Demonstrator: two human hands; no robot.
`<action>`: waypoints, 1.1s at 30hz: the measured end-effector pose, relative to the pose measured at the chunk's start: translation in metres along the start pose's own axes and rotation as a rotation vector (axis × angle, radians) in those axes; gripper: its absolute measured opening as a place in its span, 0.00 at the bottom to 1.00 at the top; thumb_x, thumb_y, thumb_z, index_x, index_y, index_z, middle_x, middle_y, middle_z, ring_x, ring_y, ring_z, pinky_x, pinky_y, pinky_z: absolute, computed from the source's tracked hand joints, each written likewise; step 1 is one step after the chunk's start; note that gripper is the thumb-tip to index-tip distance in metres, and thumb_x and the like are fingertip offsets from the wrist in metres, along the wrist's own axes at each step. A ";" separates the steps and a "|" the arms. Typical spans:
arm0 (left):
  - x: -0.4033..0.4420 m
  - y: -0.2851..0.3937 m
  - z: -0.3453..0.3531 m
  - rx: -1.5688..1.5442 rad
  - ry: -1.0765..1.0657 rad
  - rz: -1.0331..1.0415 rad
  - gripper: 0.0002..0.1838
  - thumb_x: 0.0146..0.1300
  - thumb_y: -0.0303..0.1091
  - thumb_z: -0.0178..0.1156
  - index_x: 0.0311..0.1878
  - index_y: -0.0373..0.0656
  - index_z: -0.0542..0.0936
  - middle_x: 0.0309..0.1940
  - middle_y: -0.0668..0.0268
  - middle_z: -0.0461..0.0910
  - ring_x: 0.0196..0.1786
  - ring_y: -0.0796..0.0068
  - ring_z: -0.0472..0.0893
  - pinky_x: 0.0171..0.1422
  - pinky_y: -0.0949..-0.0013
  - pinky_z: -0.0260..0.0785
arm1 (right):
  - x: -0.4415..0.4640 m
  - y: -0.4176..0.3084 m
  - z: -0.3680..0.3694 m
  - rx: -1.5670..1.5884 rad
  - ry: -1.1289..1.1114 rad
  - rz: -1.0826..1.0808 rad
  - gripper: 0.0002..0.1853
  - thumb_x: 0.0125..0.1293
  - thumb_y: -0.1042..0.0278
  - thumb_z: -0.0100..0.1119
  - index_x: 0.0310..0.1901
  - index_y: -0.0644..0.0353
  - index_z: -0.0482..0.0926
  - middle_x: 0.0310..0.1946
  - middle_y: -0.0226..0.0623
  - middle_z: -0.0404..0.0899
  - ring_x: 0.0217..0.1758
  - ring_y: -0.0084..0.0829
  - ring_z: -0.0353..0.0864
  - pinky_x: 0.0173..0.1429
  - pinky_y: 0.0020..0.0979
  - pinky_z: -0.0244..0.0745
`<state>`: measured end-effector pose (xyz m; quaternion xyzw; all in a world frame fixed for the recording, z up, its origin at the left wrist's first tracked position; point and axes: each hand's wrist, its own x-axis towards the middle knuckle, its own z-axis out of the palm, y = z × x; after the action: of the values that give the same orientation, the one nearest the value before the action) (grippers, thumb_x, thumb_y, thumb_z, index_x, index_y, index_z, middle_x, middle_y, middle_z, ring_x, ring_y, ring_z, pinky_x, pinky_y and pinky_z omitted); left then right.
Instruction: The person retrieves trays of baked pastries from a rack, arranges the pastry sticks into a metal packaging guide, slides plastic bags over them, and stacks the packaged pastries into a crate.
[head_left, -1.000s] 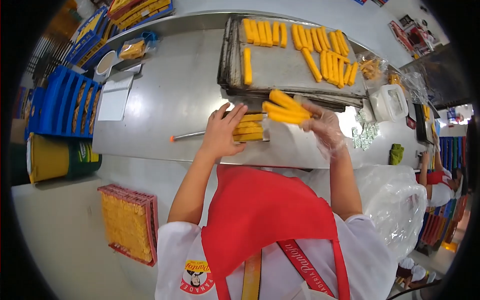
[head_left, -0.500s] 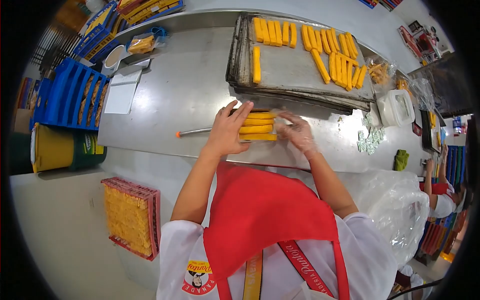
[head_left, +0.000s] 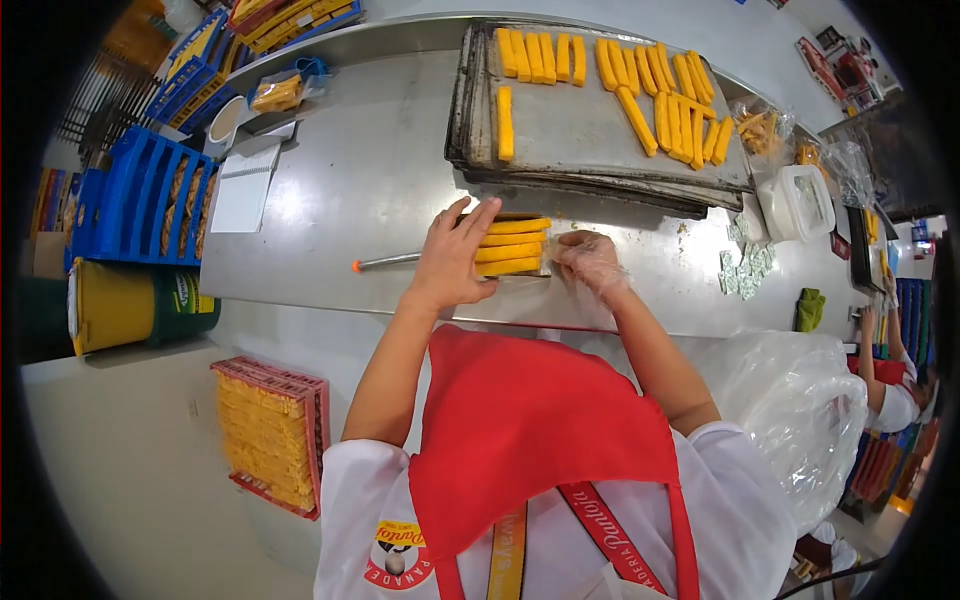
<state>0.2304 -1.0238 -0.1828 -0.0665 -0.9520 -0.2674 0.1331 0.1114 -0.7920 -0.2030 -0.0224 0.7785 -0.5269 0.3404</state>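
Left grip (head_left: pixel 455 255): bare, in from 9 o'clock, thumb on the near side and fingers on the far side, clasped about one end of the bundled sticks (head_left: pixel 513 246).
Right grip (head_left: pixel 588 262): at 3 o'clock, in a thin clear glove, fingers curled just beside the other end; whether they pinch anything there, I can't tell from where I stand.
Bundled sticks: yellow, lying side by side between the two grips, near the close edge of the worktop (head_left: pixel 340 150).
Step in hand: looks to me like evening up the bundle, left side bracing, right side tending the free ends.
Next move: I'd say it calls for a steady left and a light touch from the right, so that no stick slides out of line or cracks.
Metal rod (head_left: pixel 392 261): at 9 o'clock, orange-tipped, pointing away from the left wrist.
Baking tray (head_left: pixel 560 125): at 1 o'clock, top of a stack, with loose sticks (head_left: pixel 662 122) mostly toward its far and right sides.
Small packets (head_left: pixel 745 270): scattered at 3 o'clock, with a green cloth (head_left: pixel 810 310) just beyond, toward 4.
Notebook (head_left: pixel 245 185): open, between 9 and 10 o'clock.
Red crate (head_left: pixel 316 440): off the worktop at 8 o'clock, filled with yellow pieces.
Co-worker (head_left: pixel 890 385): farther out, between 3 and 4 o'clock.
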 end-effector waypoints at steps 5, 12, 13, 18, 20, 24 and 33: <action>0.000 0.001 0.000 0.006 0.007 0.007 0.62 0.33 0.40 0.76 0.78 0.50 0.58 0.73 0.62 0.68 0.74 0.48 0.62 0.77 0.49 0.56 | -0.007 -0.009 0.011 -0.071 -0.038 0.019 0.23 0.54 0.55 0.75 0.40 0.71 0.85 0.32 0.40 0.87 0.34 0.28 0.82 0.41 0.31 0.77; 0.000 0.003 -0.001 -0.007 0.035 0.001 0.60 0.32 0.39 0.76 0.76 0.47 0.61 0.71 0.60 0.69 0.73 0.46 0.63 0.77 0.50 0.57 | 0.005 0.007 0.017 -0.082 -0.065 -0.113 0.16 0.54 0.62 0.73 0.33 0.69 0.86 0.31 0.42 0.86 0.34 0.32 0.82 0.42 0.33 0.76; 0.001 0.003 -0.001 -0.009 0.045 0.016 0.60 0.31 0.39 0.76 0.75 0.45 0.62 0.70 0.58 0.70 0.72 0.44 0.64 0.78 0.51 0.57 | 0.009 0.013 0.018 -0.002 -0.057 -0.057 0.16 0.54 0.62 0.73 0.35 0.70 0.86 0.34 0.45 0.87 0.37 0.33 0.84 0.46 0.33 0.78; -0.001 0.002 -0.001 -0.014 0.044 -0.001 0.53 0.32 0.39 0.76 0.69 0.45 0.67 0.71 0.58 0.68 0.73 0.44 0.64 0.77 0.50 0.58 | 0.025 0.039 0.025 -0.131 -0.055 -0.163 0.15 0.57 0.65 0.73 0.36 0.71 0.85 0.32 0.40 0.85 0.34 0.29 0.80 0.39 0.32 0.75; -0.001 0.000 -0.001 -0.022 0.054 0.001 0.50 0.32 0.39 0.76 0.66 0.44 0.69 0.71 0.58 0.68 0.73 0.44 0.64 0.77 0.49 0.58 | 0.015 0.023 0.023 0.007 -0.028 -0.021 0.17 0.56 0.64 0.74 0.39 0.72 0.85 0.32 0.40 0.85 0.34 0.29 0.80 0.39 0.32 0.75; 0.000 0.001 -0.002 -0.078 0.019 -0.036 0.44 0.33 0.39 0.76 0.61 0.42 0.72 0.73 0.58 0.66 0.75 0.47 0.60 0.79 0.46 0.53 | 0.003 -0.001 0.010 -0.180 -0.089 -0.024 0.21 0.55 0.59 0.77 0.39 0.72 0.84 0.33 0.39 0.85 0.34 0.29 0.80 0.39 0.31 0.75; -0.001 0.003 -0.001 -0.041 0.069 -0.006 0.45 0.31 0.37 0.76 0.59 0.41 0.70 0.71 0.57 0.68 0.73 0.44 0.64 0.76 0.50 0.59 | 0.025 0.003 0.017 0.244 0.047 -0.088 0.20 0.56 0.59 0.77 0.35 0.71 0.83 0.27 0.35 0.81 0.28 0.24 0.74 0.30 0.31 0.70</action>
<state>0.2319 -1.0219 -0.1803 -0.0571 -0.9413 -0.2895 0.1639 0.1023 -0.8145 -0.2217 -0.0027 0.7147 -0.6324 0.2987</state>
